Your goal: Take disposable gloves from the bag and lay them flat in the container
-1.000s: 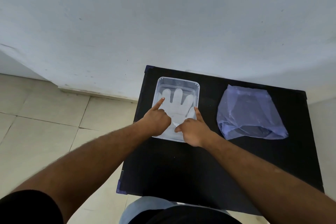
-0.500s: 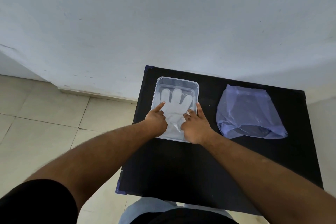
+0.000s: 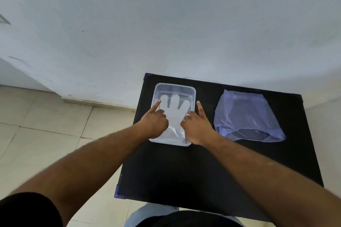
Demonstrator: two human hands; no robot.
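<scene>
A clear plastic container (image 3: 193, 92) sits on the left part of a black table (image 3: 203, 167). A translucent white disposable glove (image 3: 174, 111) lies flat inside it, fingers pointing away from me. My left hand (image 3: 154, 122) rests on the glove's left side, index finger stretched onto a glove finger. My right hand (image 3: 198, 125) sits at the container's right side, its fingertips on the glove's right edge, one long finger pointing along the outside of the rim. A bluish translucent bag (image 3: 245, 116) lies to the right, apart from both hands.
The table stands against a pale wall (image 3: 166, 24). Beige floor tiles (image 3: 46, 134) lie to its left. The table's near half holds only my forearms.
Both hands have slid farther along the glove toward its fingers and spread apart. The right hand moved from the glove's cuff area to the container's right rim.
</scene>
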